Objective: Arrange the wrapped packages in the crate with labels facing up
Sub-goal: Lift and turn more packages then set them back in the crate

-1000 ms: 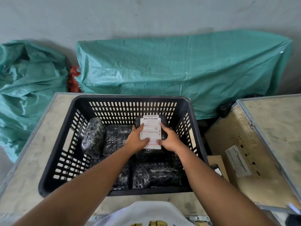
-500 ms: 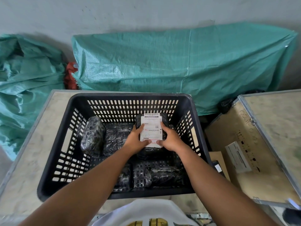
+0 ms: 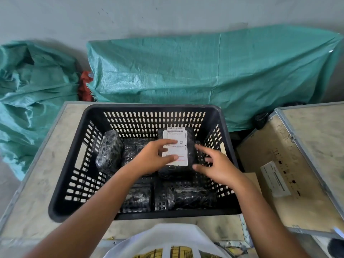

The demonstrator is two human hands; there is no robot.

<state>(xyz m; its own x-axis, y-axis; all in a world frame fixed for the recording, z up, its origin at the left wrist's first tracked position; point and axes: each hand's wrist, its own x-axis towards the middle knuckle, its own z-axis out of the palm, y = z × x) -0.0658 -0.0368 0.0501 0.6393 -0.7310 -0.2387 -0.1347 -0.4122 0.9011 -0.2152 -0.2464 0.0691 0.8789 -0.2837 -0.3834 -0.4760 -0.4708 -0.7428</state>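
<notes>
A black slotted crate [image 3: 149, 108] stands on a wooden table top. Inside it, at the back right, lies a black wrapped package [image 3: 190, 146] with its white label [image 3: 181, 138] facing up. My left hand [image 3: 152, 158] rests on the label's left side with its fingers spread. Just right of the package, my right hand [image 3: 216, 165] hovers open without touching it. More black wrapped packages lie in the crate with no label showing: one tilted at the left [image 3: 109, 151], one in the middle [image 3: 134, 147], two along the front [image 3: 138, 199] [image 3: 188, 196].
The table [image 3: 42, 170] has bare margins left of and in front of the crate. A wooden case [image 3: 305, 146] with a metal-edged lid and a white sticker stands close on the right. Green tarpaulin [image 3: 204, 71] covers bulky things against the wall behind.
Both hands were pressed against the labelled package's sides. Now my right hand has come off it to the right and opened, and my left hand's fingers have spread over the label.
</notes>
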